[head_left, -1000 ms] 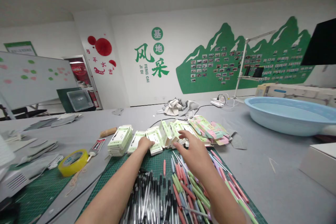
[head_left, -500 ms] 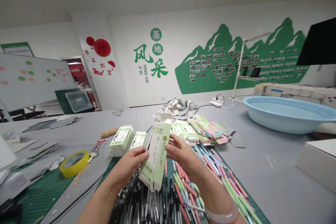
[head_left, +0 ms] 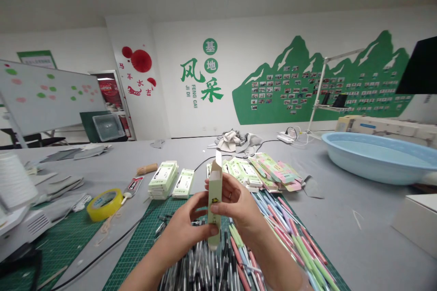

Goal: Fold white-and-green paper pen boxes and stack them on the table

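Between my two hands a pale green pen box (head_left: 215, 186) stands upright, its narrow side turned toward me and its top flap raised. My left hand (head_left: 194, 223) grips it low on the left, thumb on the narrow side. Higher up on the right, my right hand (head_left: 235, 200) closes round it, its thumb also pressed on the narrow side. Below the box lie many black and clear pens (head_left: 201, 263), partly hidden by my hands. To their right, pink, blue and green pens (head_left: 293, 236) cover the green cutting mat (head_left: 133, 236).
Stacked green boxes (head_left: 163, 179) and a smaller pile (head_left: 183, 183) stand beyond my left hand. Flattened cartons (head_left: 273, 168) lie behind my right hand. Yellow tape (head_left: 105, 204) and a glue tube (head_left: 133, 186) are at left, a blue basin (head_left: 378, 159) at right.
The box has turned from showing its broad printed face to showing its narrow side, and now stands more upright. Both hands have shifted their hold on it. The view has moved slightly left.
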`<move>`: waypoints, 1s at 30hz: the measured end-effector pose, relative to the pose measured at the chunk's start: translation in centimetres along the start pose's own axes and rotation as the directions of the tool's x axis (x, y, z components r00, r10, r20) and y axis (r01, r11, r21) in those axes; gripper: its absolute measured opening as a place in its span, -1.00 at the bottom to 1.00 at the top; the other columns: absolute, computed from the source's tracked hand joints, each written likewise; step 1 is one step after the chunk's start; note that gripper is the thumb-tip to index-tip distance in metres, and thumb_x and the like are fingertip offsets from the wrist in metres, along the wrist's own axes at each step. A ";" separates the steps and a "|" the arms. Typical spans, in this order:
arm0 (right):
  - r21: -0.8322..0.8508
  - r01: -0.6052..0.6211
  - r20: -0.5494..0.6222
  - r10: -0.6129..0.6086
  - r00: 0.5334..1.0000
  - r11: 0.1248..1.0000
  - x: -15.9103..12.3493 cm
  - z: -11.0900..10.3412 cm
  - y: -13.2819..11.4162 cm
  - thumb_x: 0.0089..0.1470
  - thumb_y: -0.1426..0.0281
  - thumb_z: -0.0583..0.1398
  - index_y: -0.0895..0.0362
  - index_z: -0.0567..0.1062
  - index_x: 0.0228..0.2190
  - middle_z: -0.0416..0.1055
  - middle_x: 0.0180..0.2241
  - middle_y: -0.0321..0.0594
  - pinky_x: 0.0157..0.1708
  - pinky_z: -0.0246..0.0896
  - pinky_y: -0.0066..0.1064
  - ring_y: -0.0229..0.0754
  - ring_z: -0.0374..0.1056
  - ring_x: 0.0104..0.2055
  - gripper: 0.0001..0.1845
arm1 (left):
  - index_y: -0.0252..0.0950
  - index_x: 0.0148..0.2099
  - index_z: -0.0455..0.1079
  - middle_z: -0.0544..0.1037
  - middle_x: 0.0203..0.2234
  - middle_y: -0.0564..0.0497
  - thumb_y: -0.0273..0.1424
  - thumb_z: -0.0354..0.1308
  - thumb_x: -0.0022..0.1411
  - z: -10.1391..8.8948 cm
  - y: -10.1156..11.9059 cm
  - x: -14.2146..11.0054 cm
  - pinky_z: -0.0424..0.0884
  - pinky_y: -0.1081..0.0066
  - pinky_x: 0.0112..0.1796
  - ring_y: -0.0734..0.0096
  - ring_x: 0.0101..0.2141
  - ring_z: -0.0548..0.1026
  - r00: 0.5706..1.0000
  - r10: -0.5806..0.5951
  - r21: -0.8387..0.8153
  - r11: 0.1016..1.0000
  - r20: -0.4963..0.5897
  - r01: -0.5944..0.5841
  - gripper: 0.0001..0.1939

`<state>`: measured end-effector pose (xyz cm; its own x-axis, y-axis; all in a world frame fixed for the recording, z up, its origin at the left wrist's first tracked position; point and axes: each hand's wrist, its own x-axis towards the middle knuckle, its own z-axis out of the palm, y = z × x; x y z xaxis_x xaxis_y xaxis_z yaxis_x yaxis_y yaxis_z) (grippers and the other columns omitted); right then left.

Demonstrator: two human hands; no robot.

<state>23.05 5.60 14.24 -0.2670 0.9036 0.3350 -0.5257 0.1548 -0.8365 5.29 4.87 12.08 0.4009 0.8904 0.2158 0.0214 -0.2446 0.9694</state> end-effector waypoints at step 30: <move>-0.360 0.045 0.141 0.006 0.990 0.932 -0.9 1.3 1.0 -0.24 0.54 0.49 -0.01 0.35 0.11 0.35 0.04 -0.23 0.10 0.17 -0.27 -0.04 0.29 0.09 -0.12 | -0.19 0.10 0.41 0.41 0.21 -0.07 -0.33 0.31 0.22 0.0 2.9 -1.3 0.40 0.29 0.09 -0.01 0.19 0.38 0.979 0.052 -0.155 0.984 -0.199 -0.084 -0.59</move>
<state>21.69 4.43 13.71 -0.3816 0.8391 0.3876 -0.2110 0.3292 -0.9204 4.81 2.97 14.63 0.2116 0.9349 0.2851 -0.1548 -0.2560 0.9542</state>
